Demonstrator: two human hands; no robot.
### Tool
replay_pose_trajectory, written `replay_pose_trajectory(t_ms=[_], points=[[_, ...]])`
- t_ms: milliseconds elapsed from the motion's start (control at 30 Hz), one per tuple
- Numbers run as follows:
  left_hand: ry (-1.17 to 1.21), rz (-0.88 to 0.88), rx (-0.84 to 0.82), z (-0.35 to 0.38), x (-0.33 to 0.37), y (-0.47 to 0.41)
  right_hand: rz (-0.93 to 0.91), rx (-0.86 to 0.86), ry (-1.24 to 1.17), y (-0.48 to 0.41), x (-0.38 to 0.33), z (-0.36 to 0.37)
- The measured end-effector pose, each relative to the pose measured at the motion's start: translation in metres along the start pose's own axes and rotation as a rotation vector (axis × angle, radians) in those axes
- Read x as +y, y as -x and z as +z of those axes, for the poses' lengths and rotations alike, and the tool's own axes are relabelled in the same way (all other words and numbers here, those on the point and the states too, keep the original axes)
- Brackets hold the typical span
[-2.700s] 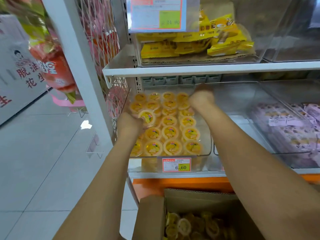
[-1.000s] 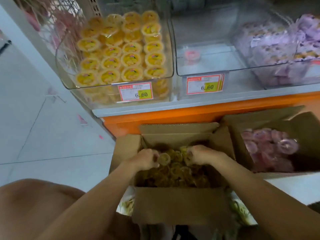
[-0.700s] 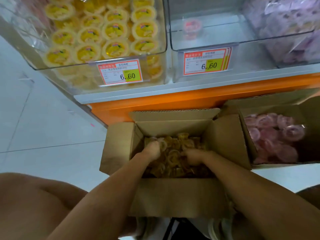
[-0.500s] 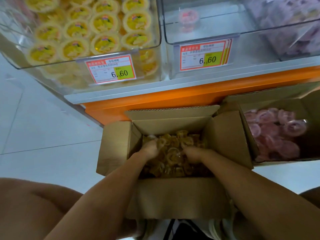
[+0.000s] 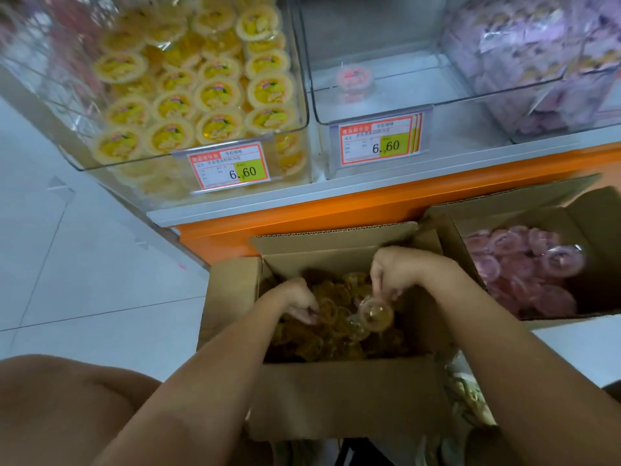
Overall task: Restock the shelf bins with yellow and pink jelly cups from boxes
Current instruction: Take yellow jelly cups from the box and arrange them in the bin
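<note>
An open cardboard box [image 5: 336, 401] on the floor holds several yellow jelly cups [image 5: 336, 341]. My right hand [image 5: 396, 267] pinches one yellow jelly cup [image 5: 375, 312] by its rim, lifted above the pile. My left hand [image 5: 299, 299] is down in the box with fingers closed on another cup. Above, the left clear bin [image 5: 295, 95] is packed with yellow cups. The middle clear bin [image 5: 386, 95] holds a single pink jelly cup [image 5: 354, 79]. A second box [image 5: 447, 237] to the right holds several pink cups [image 5: 517, 274].
A third clear bin [image 5: 571, 105] at the right holds purple packets. Price tags reading 6.60 hang on both front bins. An orange shelf base [image 5: 369, 203] runs behind the boxes. White tiled floor [image 5: 84, 280] lies to the left. My knee fills the lower left corner.
My hands left the yellow bin and dropped into the box of yellow cups. In the last half second my right hand rose with one cup pinched in its fingers.
</note>
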State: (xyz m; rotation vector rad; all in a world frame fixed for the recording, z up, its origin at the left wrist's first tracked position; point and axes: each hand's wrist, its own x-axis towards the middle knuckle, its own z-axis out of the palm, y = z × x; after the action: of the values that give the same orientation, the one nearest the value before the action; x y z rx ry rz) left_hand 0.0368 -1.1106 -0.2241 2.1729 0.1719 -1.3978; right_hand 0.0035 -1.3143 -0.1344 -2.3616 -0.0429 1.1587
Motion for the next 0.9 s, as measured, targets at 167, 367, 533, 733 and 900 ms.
replay_pose_trajectory(t_ms=[167,367,533,733,900], points=[[-0.072,0.055,-0.276,-0.052,0.032,0.089,-0.151,0.070,-0.164,0.068,-0.032,-0.052],[-0.037,0.418,-0.212,-0.113,0.059,0.234,-0.473,0.300,-0.483,0.153,-0.072,-0.083],[0.443,0.750,-0.041,-0.161,0.049,0.296,-0.671,0.491,-0.844,0.176,-0.131,-0.098],[0.960,0.748,0.339,-0.204,0.053,0.269,-0.616,0.466,-1.317,0.109,-0.221,-0.126],[0.979,0.676,0.388,-0.224,0.063,0.250,-0.417,0.356,-1.405,0.061,-0.252,-0.143]])
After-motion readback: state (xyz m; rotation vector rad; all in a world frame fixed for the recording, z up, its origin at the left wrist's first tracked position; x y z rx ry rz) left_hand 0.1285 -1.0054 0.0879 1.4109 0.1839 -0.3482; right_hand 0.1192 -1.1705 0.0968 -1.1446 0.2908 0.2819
